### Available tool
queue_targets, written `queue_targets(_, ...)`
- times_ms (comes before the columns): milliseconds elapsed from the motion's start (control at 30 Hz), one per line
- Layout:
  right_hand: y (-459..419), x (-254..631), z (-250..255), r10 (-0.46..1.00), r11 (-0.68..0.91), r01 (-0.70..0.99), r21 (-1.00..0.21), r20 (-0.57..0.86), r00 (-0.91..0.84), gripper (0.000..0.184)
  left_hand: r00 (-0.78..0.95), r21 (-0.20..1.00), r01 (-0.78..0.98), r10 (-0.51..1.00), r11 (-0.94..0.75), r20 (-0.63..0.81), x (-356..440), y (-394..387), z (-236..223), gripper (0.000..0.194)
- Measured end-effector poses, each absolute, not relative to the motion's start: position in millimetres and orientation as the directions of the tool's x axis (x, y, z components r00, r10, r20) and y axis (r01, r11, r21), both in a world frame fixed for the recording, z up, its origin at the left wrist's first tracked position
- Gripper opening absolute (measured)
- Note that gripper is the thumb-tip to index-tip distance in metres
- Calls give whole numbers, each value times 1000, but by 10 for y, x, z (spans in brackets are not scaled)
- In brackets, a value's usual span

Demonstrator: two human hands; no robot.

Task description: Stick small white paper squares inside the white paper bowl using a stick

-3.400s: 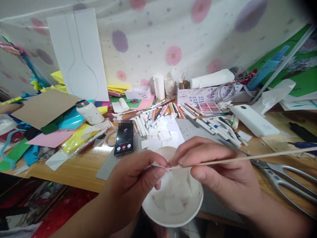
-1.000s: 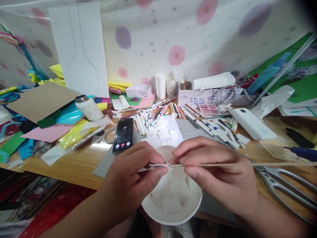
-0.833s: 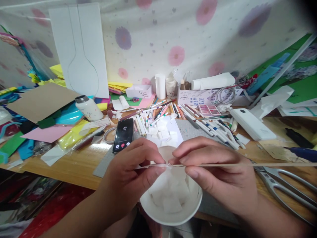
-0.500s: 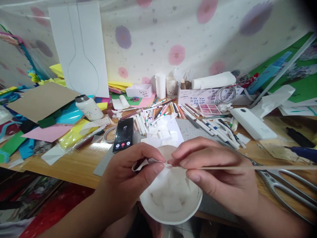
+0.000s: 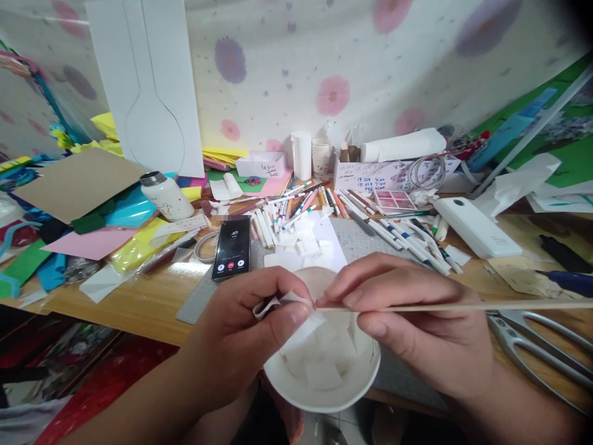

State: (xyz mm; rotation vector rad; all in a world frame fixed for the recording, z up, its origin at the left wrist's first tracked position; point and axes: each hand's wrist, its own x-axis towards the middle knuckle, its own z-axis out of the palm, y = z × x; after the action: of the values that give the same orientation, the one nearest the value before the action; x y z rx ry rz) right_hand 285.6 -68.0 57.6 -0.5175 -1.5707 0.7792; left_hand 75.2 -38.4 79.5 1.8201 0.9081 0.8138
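Note:
My left hand [image 5: 259,315] pinches a crumpled piece of white paper [image 5: 291,301] between thumb and forefinger. From the right, my right hand [image 5: 407,309] holds a thin wooden stick [image 5: 519,306] that runs out past the right edge of the view. The stick's tip meets the paper at my left fingertips. Both hands are above a white bowl [image 5: 319,402], which has pale paper pieces [image 5: 323,374] lying inside. My fingers hide part of the bowl's rim and the exact join of stick and paper.
Metal scissors [image 5: 523,334] lie at the right. A phone [image 5: 233,247] with a lit call screen rests behind my left hand. Many markers [image 5: 398,238] are scattered behind the bowl. A white bottle [image 5: 167,196] leans among coloured sheets, and a power bank [image 5: 477,227] is at the right.
More of the white paper shows above my left thumb. My right hand and the stick have shifted slightly right, and the stick's far end sits higher. The view has tilted a little.

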Motion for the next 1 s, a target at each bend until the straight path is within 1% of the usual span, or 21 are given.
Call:
queue_targets(100,-676,2862,565,708,673,-133,-728,685,-171,19,509,936,220,851,-275,130,747,-378,789,17)
queue_targets(200,-670,2865,556,705,678,-124,-725,688,-173,18,516,945,199,847,-259,124,751,-374,772,17)
queue_targets(400,-671,2869,566,721,664,-84,-743,666,-192,19,537,942,196,833,-273,130,737,-357,758,16)
queue_targets(533,-669,2863,559,715,668,-108,-736,676,-181,19,534,947,187,837,-260,125,737,-355,743,17)
queue_targets(667,-671,2852,544,716,672,-115,-731,682,-147,20,493,931,210,854,-300,164,751,-344,729,13)
queue_targets(1000,-667,2883,552,704,698,-17,-716,691,-163,10,524,916,248,839,-315,146,762,-343,734,12)
